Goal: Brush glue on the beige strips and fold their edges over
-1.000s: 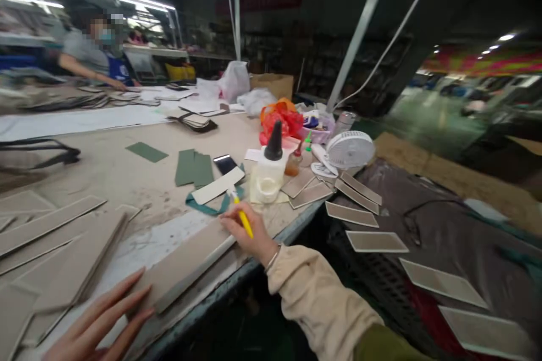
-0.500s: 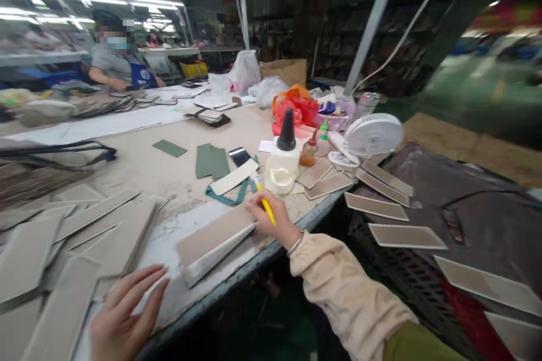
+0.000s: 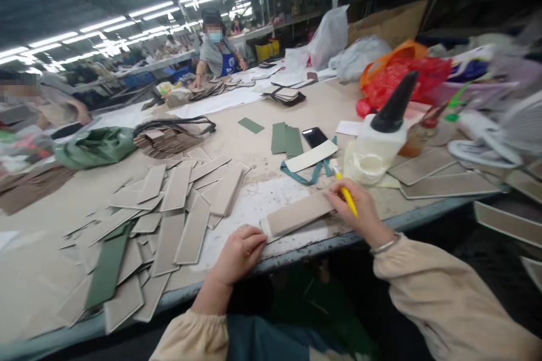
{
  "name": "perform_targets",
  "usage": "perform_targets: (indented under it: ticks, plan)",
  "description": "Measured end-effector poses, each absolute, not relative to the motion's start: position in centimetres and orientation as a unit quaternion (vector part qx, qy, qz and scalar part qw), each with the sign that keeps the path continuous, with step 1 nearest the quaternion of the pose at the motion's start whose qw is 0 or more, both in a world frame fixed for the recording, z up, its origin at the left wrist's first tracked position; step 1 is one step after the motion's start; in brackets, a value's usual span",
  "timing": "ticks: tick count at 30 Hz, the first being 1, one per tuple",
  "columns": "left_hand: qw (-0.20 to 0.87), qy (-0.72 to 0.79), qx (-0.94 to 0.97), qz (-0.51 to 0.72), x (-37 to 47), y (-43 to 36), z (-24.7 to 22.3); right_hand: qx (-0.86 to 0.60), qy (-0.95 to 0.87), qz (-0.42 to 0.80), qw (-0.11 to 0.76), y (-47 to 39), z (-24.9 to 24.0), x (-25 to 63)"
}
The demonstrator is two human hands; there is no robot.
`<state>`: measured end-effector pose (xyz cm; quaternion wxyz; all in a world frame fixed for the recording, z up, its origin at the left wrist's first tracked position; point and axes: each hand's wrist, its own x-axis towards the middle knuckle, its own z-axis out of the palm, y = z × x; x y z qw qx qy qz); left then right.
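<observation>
My right hand [image 3: 355, 208] is closed round a yellow-handled brush [image 3: 348, 196], its fingertips also at the right end of a beige panel stack [image 3: 298, 213]. The stack lies on white paper [image 3: 262, 197] near the table's front edge. My left hand [image 3: 241, 251] has its fingers drawn together at the stack's left end; whether it pinches a panel there is too small to tell. Beyond the brush are a cream strip [image 3: 311, 156] and a teal band [image 3: 307, 177]. A white bottle with a black cone top [image 3: 376, 141] stands behind my right hand.
Many loose beige panels [image 3: 175, 186] and a green piece [image 3: 108, 268] lie at the left. Behind are green pieces [image 3: 284, 139], a phone [image 3: 314, 136] and a red bag [image 3: 423, 82]. A white fan [image 3: 523, 124] is at the right. A person [image 3: 218, 53] works across the table.
The view has swung left and tilted. My left hand has moved from beside the loose panels to the stack's left end, its fingers drawing together. My right hand still holds the brush.
</observation>
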<state>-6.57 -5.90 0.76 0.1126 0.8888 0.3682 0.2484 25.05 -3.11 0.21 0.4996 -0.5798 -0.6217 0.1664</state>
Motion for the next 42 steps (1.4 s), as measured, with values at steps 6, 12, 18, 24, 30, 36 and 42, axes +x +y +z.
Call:
perform_targets:
  ticks: [6,12,18,24,30,36,42]
  plan:
    - [0.098,0.353,0.888,0.279,-7.1,-5.0,0.2,-0.568,-0.637,0.184,0.488,-2.8,0.7,24.5]
    - [0.095,0.337,0.895,0.274,-6.9,-4.8,0.2,-0.562,-0.637,0.178,0.496,-3.1,1.1,24.6]
    - [0.095,0.323,0.9,0.277,-7.1,-4.6,-0.1,-0.565,-0.637,0.161,0.499,-2.9,1.3,24.9]
    - [0.102,0.335,0.905,0.242,-7.0,-5.1,0.0,-0.584,-0.626,0.144,0.497,-3.1,0.1,25.5]
    - [0.105,0.346,0.909,0.209,-7.3,-5.0,-0.4,-0.577,-0.648,0.152,0.473,-3.1,-0.3,24.9]
    - [0.108,0.34,0.909,0.216,-7.4,-5.1,-0.7,-0.578,-0.652,0.162,0.463,-2.6,-0.8,24.4]
    - [0.11,0.344,0.908,0.211,-7.3,-5.0,-0.6,-0.587,-0.654,0.181,0.441,-2.3,-1.0,24.4]
